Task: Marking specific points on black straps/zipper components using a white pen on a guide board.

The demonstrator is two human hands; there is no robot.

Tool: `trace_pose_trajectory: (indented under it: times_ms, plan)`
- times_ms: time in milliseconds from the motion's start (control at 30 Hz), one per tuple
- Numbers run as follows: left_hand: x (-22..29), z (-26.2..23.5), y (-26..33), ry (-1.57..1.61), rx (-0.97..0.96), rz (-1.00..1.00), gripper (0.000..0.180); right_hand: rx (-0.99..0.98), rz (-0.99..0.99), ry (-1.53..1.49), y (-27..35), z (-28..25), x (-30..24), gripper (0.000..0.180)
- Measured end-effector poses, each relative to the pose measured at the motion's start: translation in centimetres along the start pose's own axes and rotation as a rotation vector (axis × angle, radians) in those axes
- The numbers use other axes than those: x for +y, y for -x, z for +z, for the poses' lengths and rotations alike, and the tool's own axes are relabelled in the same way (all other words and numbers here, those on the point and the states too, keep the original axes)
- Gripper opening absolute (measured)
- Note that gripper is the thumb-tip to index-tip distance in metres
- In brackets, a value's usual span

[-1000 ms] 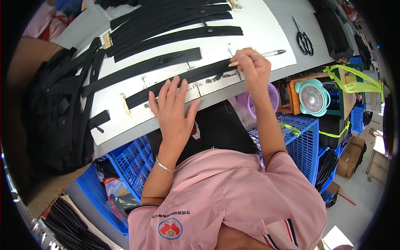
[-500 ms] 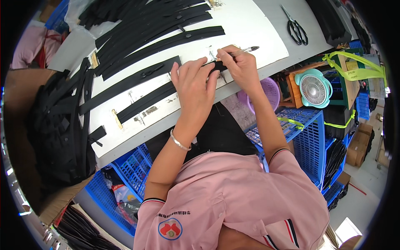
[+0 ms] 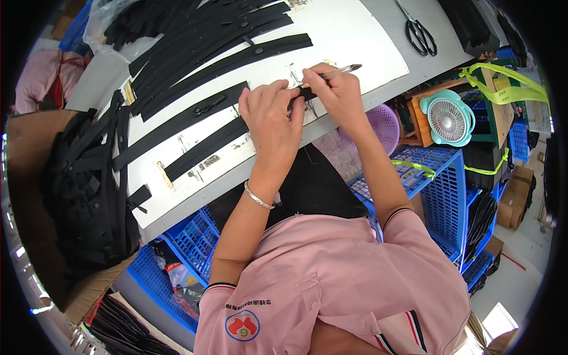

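A black zipper (image 3: 207, 149) lies lengthwise along the near edge of a white board (image 3: 361, 41). My left hand (image 3: 271, 121) presses on its right part, fingers bent and thumb close to them, covering that stretch. Between the fingers of my right hand (image 3: 338, 97) is a pen (image 3: 348, 69), its back end pointing up to the right. The pen's writing end is down at the zipper's right end, beside my left fingertips; the exact contact is hidden. Just beyond lies another black zipper (image 3: 177, 124) with a pull on it.
Several more black zippers (image 3: 236, 56) lie farther back. A cardboard box (image 3: 29, 136) full of black strips stands left. Scissors (image 3: 419, 36) lie at the far right. A purple basket (image 3: 378, 130), a turquoise fan (image 3: 448, 118) and blue crates (image 3: 441, 207) are at the right.
The pen has tilted more upright in my right hand, which has shifted slightly left. My left hand stays on the zipper. The whole view has shifted a little.
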State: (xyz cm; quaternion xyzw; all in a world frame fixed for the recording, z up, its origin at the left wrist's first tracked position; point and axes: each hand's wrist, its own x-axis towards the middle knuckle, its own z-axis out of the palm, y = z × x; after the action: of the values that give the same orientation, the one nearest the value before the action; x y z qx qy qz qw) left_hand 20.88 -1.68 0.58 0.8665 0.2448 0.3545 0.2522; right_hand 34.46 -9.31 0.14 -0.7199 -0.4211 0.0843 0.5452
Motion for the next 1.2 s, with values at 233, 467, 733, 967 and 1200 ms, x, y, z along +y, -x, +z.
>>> trace_pose_trajectory:
  times_ms: [233,467,733,967,1200]
  plan:
    - [-0.1,0.1,0.0,0.000,0.011,-0.004,0.013,-0.099,0.024,0.005,0.2,-0.6,0.1,0.021]
    - [-0.4,-0.4,0.2,0.032,-0.011,0.000,0.016,-0.150,-0.018,0.115,0.1,-0.7,-0.4,0.022]
    - [-6.7,-8.3,0.5,-0.333,0.098,-0.038,0.033,-0.054,0.142,-0.251,0.1,-0.6,-1.3,0.020]
    - [-9.0,-10.3,-0.8,-0.315,0.005,-0.204,0.015,-0.122,-0.269,0.323,-0.3,0.2,-1.6,0.030]
    - [-4.2,-8.0,0.5,-0.173,0.104,0.033,0.015,-0.042,-0.204,0.376,-3.6,1.2,-0.6,0.028]
